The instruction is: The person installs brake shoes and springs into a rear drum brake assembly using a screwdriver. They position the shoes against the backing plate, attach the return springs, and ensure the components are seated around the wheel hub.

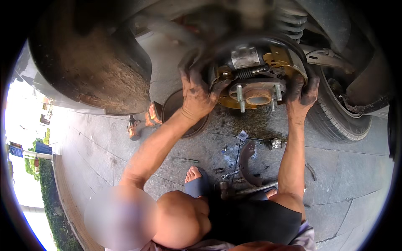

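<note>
At upper centre, the wheel brake is flanked by the left hand and the right hand. A tyre is seen to its right. Below the brake, a curved shoe is laid on the pavement, with a hammer just below it. A drill is placed left of centre, beside a drum.

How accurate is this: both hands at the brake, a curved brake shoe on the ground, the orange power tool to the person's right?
Wrong on one count: in the head view the orange power tool lies to the person's left. The rest stands.
</note>
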Demonstrator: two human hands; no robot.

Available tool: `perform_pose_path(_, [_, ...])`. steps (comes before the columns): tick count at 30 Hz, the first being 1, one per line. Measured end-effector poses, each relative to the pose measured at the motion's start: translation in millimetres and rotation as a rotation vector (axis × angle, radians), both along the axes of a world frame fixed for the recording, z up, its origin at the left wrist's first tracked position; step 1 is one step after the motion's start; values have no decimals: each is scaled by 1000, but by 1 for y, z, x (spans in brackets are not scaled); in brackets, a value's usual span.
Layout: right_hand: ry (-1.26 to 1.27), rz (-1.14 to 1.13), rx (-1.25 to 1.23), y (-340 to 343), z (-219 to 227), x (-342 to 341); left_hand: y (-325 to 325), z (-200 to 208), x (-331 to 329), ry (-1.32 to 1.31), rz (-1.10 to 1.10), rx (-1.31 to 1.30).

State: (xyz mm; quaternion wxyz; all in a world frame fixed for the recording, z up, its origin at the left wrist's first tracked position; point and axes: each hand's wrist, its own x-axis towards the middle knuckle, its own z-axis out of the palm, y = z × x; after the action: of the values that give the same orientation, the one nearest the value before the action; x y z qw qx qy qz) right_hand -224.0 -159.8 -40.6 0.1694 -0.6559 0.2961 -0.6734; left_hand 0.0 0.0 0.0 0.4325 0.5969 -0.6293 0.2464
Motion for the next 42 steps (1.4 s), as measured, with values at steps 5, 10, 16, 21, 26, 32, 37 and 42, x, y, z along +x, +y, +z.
perform_pose_path(5, [160,17,-12,1,29,-14,9,27,0,-195,1,324])
perform_pose_path(10, [326,79,-8,8,55,-28,5,25,8,-253,17,266])
perform_pose_path(16, [456,211,103,15,79,-27,8,23,-18,-50,127,145])
perform_pose_path(21, [300,177,140,14,73,-16,5,25,-13,-110,164,189])
perform_pose_path(26, [208,143,236,9,63,-12,5,37,-4,-108,66,232])
perform_pose_path(32, [160,125,274,13,58,-11,7,30,0,-134,39,235])
perform_pose_path(37, [148,117,218,8,59,-10,8,35,1,-90,32,260])
perform_pose_path(42, [166,66,198,11,63,-13,-1,36,1,-143,4,178])
